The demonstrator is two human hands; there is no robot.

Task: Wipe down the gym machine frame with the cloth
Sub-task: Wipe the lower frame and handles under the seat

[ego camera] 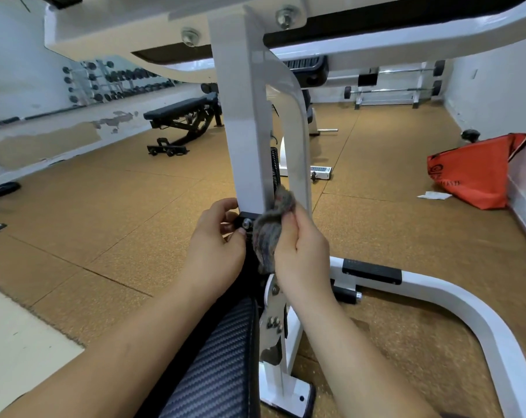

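A white upright post of the gym machine frame [246, 131] runs down the middle of the view and ends in a black bracket with a bolt. My right hand [301, 248] grips a grey mottled cloth [270, 224] and holds it against the post's right edge near the lower end. My left hand [216, 239] has its fingers curled round the black bracket at the base of the post, thumb beside the bolt. Below the hands lies a black carbon-pattern seat pad [216, 366].
The frame's white curved base tube [467, 300] sweeps round on the right floor. An orange bag [476, 170] leans on the right wall. A black bench [180, 116] and a dumbbell rack [117, 82] stand at the back left on the cork-coloured floor.
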